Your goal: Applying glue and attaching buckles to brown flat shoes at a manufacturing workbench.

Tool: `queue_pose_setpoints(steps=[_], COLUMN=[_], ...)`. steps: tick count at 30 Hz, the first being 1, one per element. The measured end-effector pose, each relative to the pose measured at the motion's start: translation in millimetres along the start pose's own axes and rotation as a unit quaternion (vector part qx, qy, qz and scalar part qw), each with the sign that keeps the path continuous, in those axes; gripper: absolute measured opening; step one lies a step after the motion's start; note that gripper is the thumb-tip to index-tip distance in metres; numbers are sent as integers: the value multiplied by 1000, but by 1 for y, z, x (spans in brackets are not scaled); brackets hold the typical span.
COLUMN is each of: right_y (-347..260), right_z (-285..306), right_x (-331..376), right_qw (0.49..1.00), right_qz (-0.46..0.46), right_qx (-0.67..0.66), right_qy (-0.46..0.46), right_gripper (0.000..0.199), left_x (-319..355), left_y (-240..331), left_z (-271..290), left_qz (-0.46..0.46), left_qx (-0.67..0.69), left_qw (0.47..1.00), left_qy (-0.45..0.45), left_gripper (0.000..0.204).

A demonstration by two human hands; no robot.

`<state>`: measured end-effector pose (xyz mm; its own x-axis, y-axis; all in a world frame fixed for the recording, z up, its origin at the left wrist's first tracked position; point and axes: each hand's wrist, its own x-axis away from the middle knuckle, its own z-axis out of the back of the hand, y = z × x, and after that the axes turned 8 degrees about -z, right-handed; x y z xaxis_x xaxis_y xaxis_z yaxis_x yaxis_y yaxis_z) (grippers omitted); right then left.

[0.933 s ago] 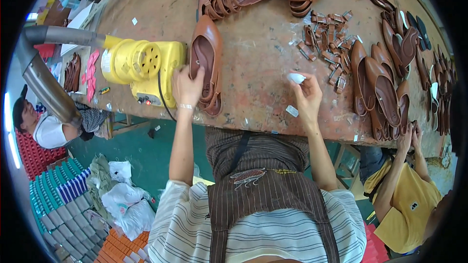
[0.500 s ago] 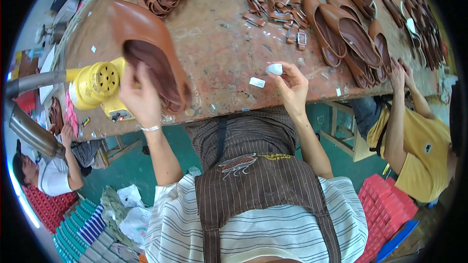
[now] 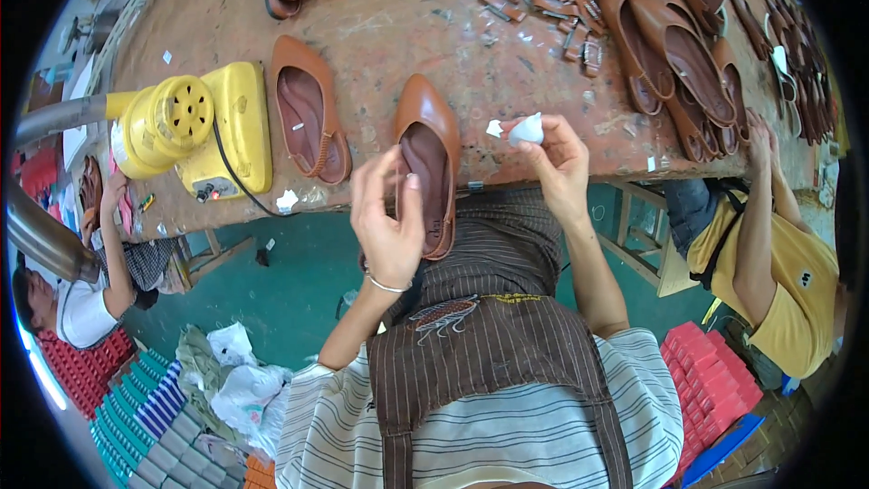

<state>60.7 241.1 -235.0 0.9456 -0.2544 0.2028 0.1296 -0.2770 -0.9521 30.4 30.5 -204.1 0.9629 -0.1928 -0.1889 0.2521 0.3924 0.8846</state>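
At the near edge of the brown workbench (image 3: 380, 9), the left hand (image 3: 387, 217) holds a tan pointed-toe shoe (image 3: 429, 163) by its heel end, fingers curled around the side and thumb along the rim, so the opening faces up and the lining is laid open to view, apparently so the inside can be reached. The right hand (image 3: 557, 158), just right of the shoe's toe and level with it, is closed in a pinch on a small white scrap (image 3: 526, 130), likely paper or a sticker, held clear of the leather; another white bit (image 3: 494, 128) lies on the bench beside it. Left of the held shoe, a second brown shoe (image 3: 308, 109) rests flat on the bench next to a yellow blower machine (image 3: 195, 127). Farther right along the bench lies a row of finished shoes (image 3: 679, 45), where another person's hand (image 3: 759, 140) rests.
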Motion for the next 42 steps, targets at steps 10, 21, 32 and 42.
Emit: queue_pose_setpoints(steps=[10,21,32,42], right_y=[0,11,0,-6], right_z=[-20,-26,-34,-40], right_x=[-33,-54,-64,-68], right_qw=[985,941,882,863], right_qz=[20,77,105,105], right_qx=[170,323,449,481], right_qy=[-28,-71,-103,-112], right_gripper=[24,25,22,22], left_x=[-16,-19,-25,-22], left_y=[-47,-44,-34,-37], left_z=[-46,-54,-54,-56], left_qz=[296,314,323,294], left_qx=[721,735,711,725], left_qw=[618,583,606,605], left_qy=[107,150,154,144], left_gripper=[31,19,15,34])
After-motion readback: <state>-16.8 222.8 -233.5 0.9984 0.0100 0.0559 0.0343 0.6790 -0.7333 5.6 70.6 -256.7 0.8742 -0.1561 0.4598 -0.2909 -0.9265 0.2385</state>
